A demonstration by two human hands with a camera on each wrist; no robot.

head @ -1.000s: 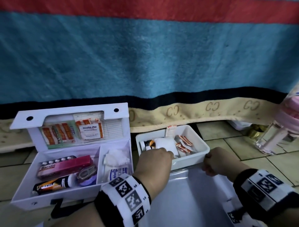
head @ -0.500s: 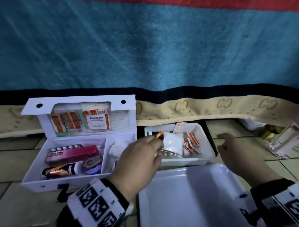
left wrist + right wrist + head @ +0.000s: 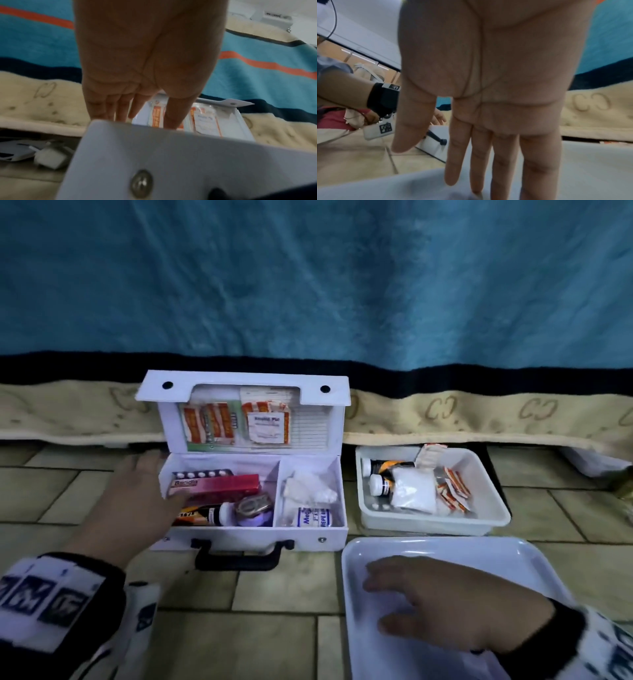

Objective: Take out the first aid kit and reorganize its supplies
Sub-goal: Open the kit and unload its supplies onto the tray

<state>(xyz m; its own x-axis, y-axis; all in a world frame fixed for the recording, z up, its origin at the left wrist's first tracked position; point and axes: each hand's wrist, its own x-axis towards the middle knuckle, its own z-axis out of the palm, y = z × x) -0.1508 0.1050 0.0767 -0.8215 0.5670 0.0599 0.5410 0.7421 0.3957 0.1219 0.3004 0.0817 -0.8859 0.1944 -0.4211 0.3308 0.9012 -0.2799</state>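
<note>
First aid kit (image 3: pixel 251 501) sits open on the tiled floor (image 3: pixel 281 587), lid upright against the blanket edge (image 3: pixel 479 416), black handle (image 3: pixel 239 556) facing the person. Left compartment: red box (image 3: pixel 219 487), pill strip, small bottle. Right compartment: gauze and a roll.

Left hand (image 3: pixel 137 501) at the kit's left end, fingers straight; thumb lies over the left wall onto the red box, other fingers run along the outside. Nothing gripped. In the wrist view the fingers (image 3: pixel 120 108) reach past the kit's rim.

Small white tub (image 3: pixel 486 518) stands just right of the kit, apart from it, holding bottles, a white bag and sachets; narrow floor gap between them.

Flat white tray (image 3: pixel 479 549) lies in front of the tub, its left edge close to the kit's front right corner. Right hand (image 3: pixel 455 607) hovers low over the tray, fingers spread and straight, holding nothing; contact with the tray: cannot tell.

Open floor in front of the kit, left of the tray.
</note>
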